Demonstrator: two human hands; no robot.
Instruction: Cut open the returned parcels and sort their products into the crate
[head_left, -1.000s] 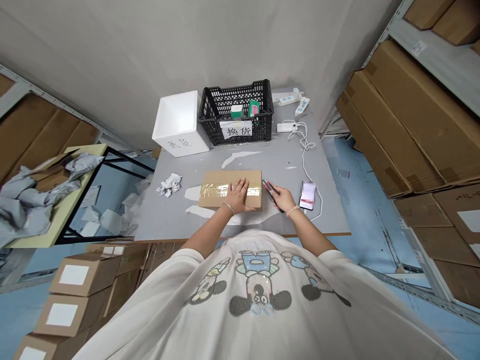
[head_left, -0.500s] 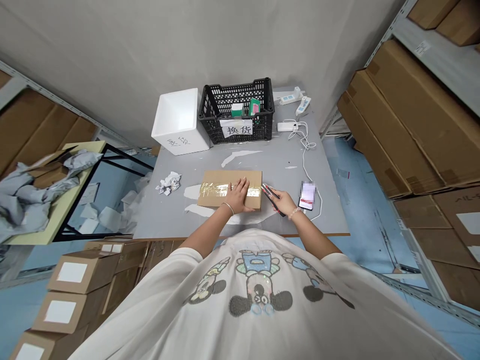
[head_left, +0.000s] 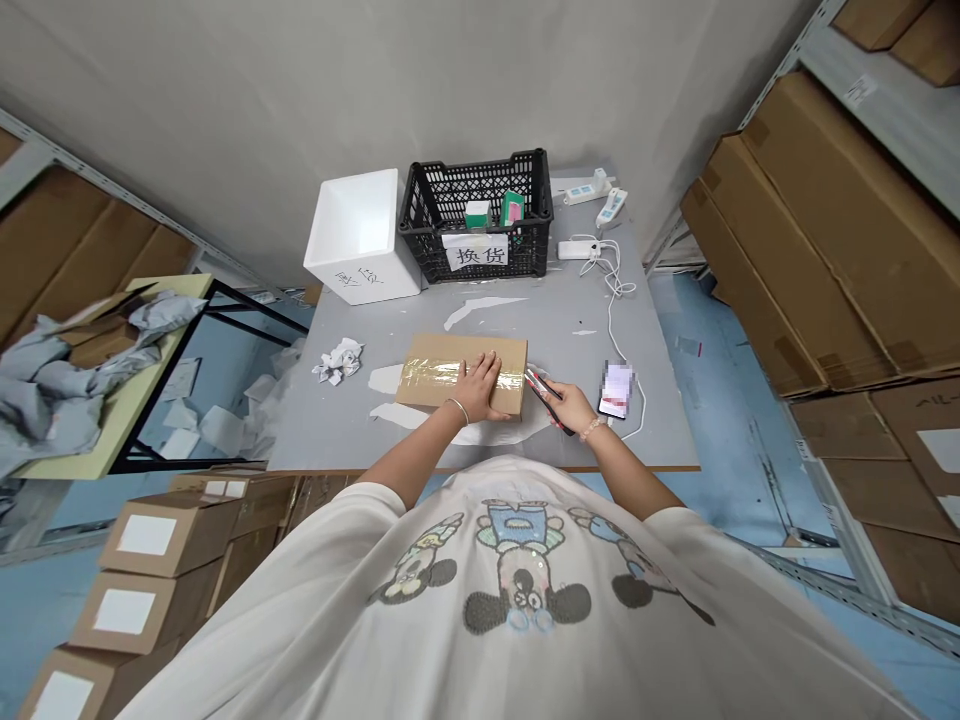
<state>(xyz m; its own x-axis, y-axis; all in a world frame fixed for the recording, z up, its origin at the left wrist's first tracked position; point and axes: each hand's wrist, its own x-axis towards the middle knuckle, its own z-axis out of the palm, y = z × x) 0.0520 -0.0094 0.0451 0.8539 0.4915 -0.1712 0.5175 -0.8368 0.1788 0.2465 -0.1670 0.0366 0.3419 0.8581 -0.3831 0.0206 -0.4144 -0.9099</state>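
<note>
A flat cardboard box (head_left: 427,375) lies on the grey table (head_left: 337,420) in front of me, with a strip of shiny clear tape running along its top. My left hand (head_left: 478,388) rests flat on the right part of the box, fingers spread. To the right of the box, my right hand (head_left: 568,407) is closed around a box cutter (head_left: 546,393), dark with red parts. The cutter's tip points at the box's right end; whether it touches the cardboard I cannot tell. A phone (head_left: 616,390) with its screen lit lies right of that hand.
Behind the box stand a white foam bin (head_left: 367,280) and a black plastic crate (head_left: 480,270) holding small green-and-white boxes. Crumpled paper (head_left: 339,361) lies at left. Power strips (head_left: 579,249) and a white cable sit at right. Stacked cartons (head_left: 154,535) stand at lower left.
The box is turned very slightly, its right end a little nearer my right hand. Both hands keep nearly the same places, and the camera view has shifted a little.
</note>
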